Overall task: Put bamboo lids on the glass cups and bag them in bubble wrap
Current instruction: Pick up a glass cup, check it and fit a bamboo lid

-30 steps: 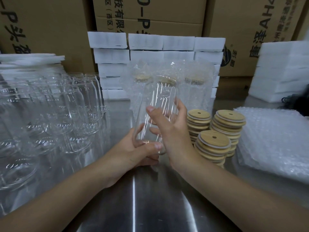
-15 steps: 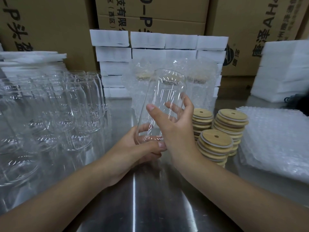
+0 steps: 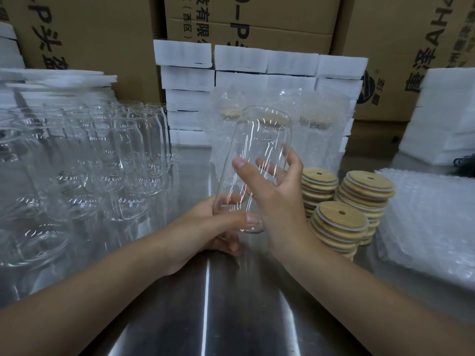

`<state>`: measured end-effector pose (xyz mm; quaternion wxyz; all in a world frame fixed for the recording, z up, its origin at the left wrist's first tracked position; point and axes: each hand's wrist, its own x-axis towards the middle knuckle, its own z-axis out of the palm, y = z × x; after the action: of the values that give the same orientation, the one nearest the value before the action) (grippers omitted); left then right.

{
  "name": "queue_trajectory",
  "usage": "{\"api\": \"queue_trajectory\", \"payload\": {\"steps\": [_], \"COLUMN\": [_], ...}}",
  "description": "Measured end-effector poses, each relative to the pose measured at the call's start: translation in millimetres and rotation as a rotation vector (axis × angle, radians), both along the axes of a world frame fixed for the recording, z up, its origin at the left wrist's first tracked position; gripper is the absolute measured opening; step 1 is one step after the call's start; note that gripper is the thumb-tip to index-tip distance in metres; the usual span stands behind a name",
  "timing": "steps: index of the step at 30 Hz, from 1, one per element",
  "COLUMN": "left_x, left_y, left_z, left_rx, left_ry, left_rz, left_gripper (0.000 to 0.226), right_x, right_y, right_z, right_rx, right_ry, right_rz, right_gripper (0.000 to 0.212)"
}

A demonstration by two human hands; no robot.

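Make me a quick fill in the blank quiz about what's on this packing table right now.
The left hand and right hand hold a glass cup with no bamboo ___ on it.
The spare bamboo lids stand in ___ stacks.
The other empty glasses crowd the person's ___ side.
Missing words: lid, three, left.

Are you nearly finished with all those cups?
Not nearly. Three lidded cups stand bubble-wrapped at the back. The left hand and right hand hold one glass cup with no lid yet. Many bare cups wait on the left, with stacked bamboo lids and bubble wrap on the right.
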<state>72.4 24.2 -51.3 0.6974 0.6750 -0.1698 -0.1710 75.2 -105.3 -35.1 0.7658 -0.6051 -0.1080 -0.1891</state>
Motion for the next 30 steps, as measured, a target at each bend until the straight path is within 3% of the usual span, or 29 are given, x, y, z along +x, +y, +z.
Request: {"api": "queue_trajectory", "payload": {"steps": [8, 19, 30], "left_x": [2.6, 15.4, 5.6], "left_y": [3.7, 13.3, 14.1], "left_z": [-0.2, -4.9, 1.9], "left_rx": [-0.016, -0.129, -0.146], "left_ry": [0.024, 0.066, 0.072], "left_rz": [-0.026, -0.385, -0.469], "left_gripper": [0.087, 0.051, 0.058], "right_x": [-2.2, -1.5, -6.9], "right_y": [0.2, -3.2, -2.8], "right_z": [2.9, 12.4, 14.6], "right_rx": [0.079, 0.215, 0.242], "right_ry": [0.068, 0.275, 0.347], "right_rz": [0.042, 0.246, 0.299], "right_gripper": [0.093, 0.096, 0.092]}}
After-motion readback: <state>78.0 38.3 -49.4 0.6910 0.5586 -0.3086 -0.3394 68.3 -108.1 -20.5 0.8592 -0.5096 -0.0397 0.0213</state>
